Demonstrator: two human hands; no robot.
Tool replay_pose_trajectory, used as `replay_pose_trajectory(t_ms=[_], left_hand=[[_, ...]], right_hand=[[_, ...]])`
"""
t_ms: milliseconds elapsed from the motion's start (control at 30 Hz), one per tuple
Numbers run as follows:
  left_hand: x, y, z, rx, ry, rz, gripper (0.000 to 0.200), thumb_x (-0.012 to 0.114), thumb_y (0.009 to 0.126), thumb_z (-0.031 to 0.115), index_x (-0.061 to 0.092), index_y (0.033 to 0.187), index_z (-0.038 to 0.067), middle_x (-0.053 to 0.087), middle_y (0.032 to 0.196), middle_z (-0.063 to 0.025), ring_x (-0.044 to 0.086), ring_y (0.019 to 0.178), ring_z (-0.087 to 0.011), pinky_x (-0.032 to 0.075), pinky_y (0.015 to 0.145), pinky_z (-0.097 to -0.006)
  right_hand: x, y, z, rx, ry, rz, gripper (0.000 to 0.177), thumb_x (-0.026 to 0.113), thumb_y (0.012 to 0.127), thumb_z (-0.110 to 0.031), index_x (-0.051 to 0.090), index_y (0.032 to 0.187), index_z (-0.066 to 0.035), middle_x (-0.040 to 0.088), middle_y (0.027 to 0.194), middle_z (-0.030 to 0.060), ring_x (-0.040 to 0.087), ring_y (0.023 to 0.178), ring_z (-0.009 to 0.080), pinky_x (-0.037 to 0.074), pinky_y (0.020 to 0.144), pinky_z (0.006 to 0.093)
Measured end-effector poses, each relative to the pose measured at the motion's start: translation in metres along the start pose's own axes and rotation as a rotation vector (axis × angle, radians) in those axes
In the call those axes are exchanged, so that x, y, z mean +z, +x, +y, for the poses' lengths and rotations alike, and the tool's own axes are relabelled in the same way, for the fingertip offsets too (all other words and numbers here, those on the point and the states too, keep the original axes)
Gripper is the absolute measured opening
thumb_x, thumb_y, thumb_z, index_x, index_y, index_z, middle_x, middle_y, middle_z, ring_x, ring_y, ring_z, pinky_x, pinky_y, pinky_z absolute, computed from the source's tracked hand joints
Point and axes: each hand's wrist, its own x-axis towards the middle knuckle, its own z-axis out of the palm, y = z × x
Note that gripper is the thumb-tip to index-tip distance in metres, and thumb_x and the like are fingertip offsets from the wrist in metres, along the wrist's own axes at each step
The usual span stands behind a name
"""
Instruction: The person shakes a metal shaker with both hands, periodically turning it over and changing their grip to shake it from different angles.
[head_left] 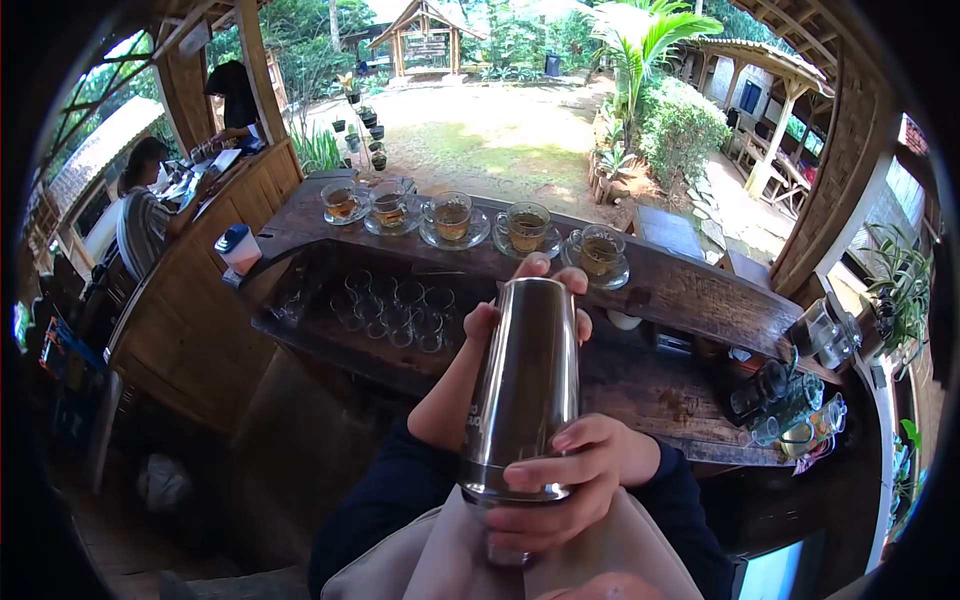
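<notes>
A shiny metal cocktail shaker (pixel 530 370) is held between both my hands in front of my lap. Its flat base points up and away, while the narrow capped end points down toward me. My left hand (pixel 535 285) wraps its fingers around the base end from behind. Around the lower, lidded end are the fingers of my right hand (pixel 570 480). Beyond the shaker, several glass cups of amber drink (pixel 452 218) stand on glass saucers (pixel 430 238) along the wooden counter (pixel 690 295).
Several upturned glasses (pixel 400 310) sit on a lower shelf. Jars and glass mugs (pixel 800 400) stand at the right. A white cup with a dark lid (pixel 238 250) is on the left corner. Two people (pixel 150 215) are behind the wooden partition (pixel 200 350).
</notes>
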Motion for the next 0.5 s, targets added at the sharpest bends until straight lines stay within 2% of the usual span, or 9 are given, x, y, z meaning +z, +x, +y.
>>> replay_pose_trajectory(t_ms=[33, 67, 133, 167, 233, 267, 367, 433, 500], left_hand=[[-0.014, -0.011, 0.005, -0.003, -0.003, 0.004, 0.062, 0.053, 0.082, 0.052, 0.042, 0.125, 0.008, 0.040, 0.127, -0.0202, 0.052, 0.105, -0.0351, 0.054, 0.076, -0.0437], [-0.023, -0.021, 0.010, -0.058, -0.023, 0.289, 0.060, 0.053, 0.082, 0.050, 0.044, 0.123, 0.007, 0.045, 0.122, -0.0190, 0.054, 0.103, -0.0334, 0.053, 0.077, -0.0432], [-0.033, -0.025, 0.017, -0.121, -0.140, 0.928, 0.052, 0.047, 0.085, 0.043, 0.050, 0.119, 0.004, 0.058, 0.107, -0.0155, 0.057, 0.101, -0.0285, 0.051, 0.083, -0.0421], [-0.063, -0.053, 0.021, -0.127, -0.057, 0.716, 0.046, 0.041, 0.087, 0.038, 0.055, 0.112, 0.002, 0.062, 0.102, -0.0141, 0.059, 0.099, -0.0267, 0.050, 0.085, -0.0418], [-0.044, -0.041, 0.014, -0.008, -0.196, 0.893, 0.045, 0.039, 0.088, 0.037, 0.056, 0.111, 0.002, 0.061, 0.107, -0.0153, 0.060, 0.097, -0.0284, 0.050, 0.085, -0.0427], [-0.021, -0.028, 0.012, -0.028, -0.089, 0.915, 0.043, 0.040, 0.088, 0.036, 0.055, 0.112, 0.003, 0.062, 0.106, -0.0148, 0.062, 0.094, -0.0288, 0.050, 0.085, -0.0440], [0.022, 0.002, 0.027, -0.304, 0.056, 0.760, 0.045, 0.047, 0.090, 0.043, 0.049, 0.119, 0.009, 0.052, 0.114, -0.0181, 0.058, 0.098, -0.0319, 0.054, 0.076, -0.0410], [0.030, 0.010, 0.010, -0.112, 0.239, 0.107, 0.043, 0.054, 0.087, 0.044, 0.045, 0.122, 0.020, 0.044, 0.118, -0.0194, 0.056, 0.100, -0.0400, 0.054, 0.073, -0.0451], [0.018, 0.003, 0.016, -0.168, 0.365, -0.094, 0.043, 0.058, 0.085, 0.043, 0.043, 0.122, 0.027, 0.037, 0.120, -0.0195, 0.054, 0.097, -0.0452, 0.055, 0.069, -0.0480]], right_hand=[[0.003, -0.006, 0.002, -0.087, 0.023, 0.041, 0.018, 0.064, 0.075, -0.024, 0.063, 0.092, -0.023, 0.061, 0.104, -0.0037, 0.058, 0.101, 0.0258, 0.040, 0.087, 0.0404], [0.007, -0.012, 0.001, -0.169, 0.044, 0.084, 0.014, 0.061, 0.076, -0.026, 0.064, 0.090, -0.024, 0.061, 0.104, -0.0050, 0.059, 0.099, 0.0261, 0.040, 0.086, 0.0398], [0.006, -0.026, 0.035, 0.193, -0.006, -0.155, 0.028, 0.065, 0.072, -0.036, 0.063, 0.092, -0.017, 0.061, 0.104, 0.0047, 0.058, 0.099, 0.0280, 0.043, 0.082, 0.0400], [0.014, -0.045, 0.053, 0.372, 0.105, -0.024, 0.041, 0.072, 0.064, -0.034, 0.062, 0.095, -0.009, 0.060, 0.103, 0.0115, 0.057, 0.101, 0.0308, 0.044, 0.081, 0.0411], [0.018, -0.039, 0.051, 0.801, 0.032, 0.251, 0.050, 0.078, 0.056, -0.021, 0.061, 0.099, -0.003, 0.058, 0.105, 0.0170, 0.057, 0.099, 0.0331, 0.044, 0.084, 0.0416], [0.010, -0.025, 0.043, 0.660, 0.004, 0.209, 0.045, 0.076, 0.059, -0.020, 0.061, 0.099, -0.004, 0.058, 0.105, 0.0155, 0.057, 0.101, 0.0318, 0.045, 0.084, 0.0415], [-0.013, -0.009, -0.016, 0.464, 0.093, -0.136, 0.031, 0.069, 0.069, -0.017, 0.063, 0.099, -0.011, 0.060, 0.103, 0.0078, 0.057, 0.104, 0.0258, 0.044, 0.086, 0.0407], [0.002, 0.005, -0.031, -0.320, -0.015, 0.157, 0.022, 0.064, 0.074, -0.015, 0.064, 0.095, -0.019, 0.060, 0.100, 0.0003, 0.059, 0.102, 0.0215, 0.042, 0.086, 0.0403], [-0.003, 0.004, -0.029, -0.304, 0.004, 0.130, 0.019, 0.063, 0.074, -0.016, 0.065, 0.093, -0.020, 0.060, 0.099, -0.0023, 0.059, 0.101, 0.0207, 0.041, 0.085, 0.0411]])
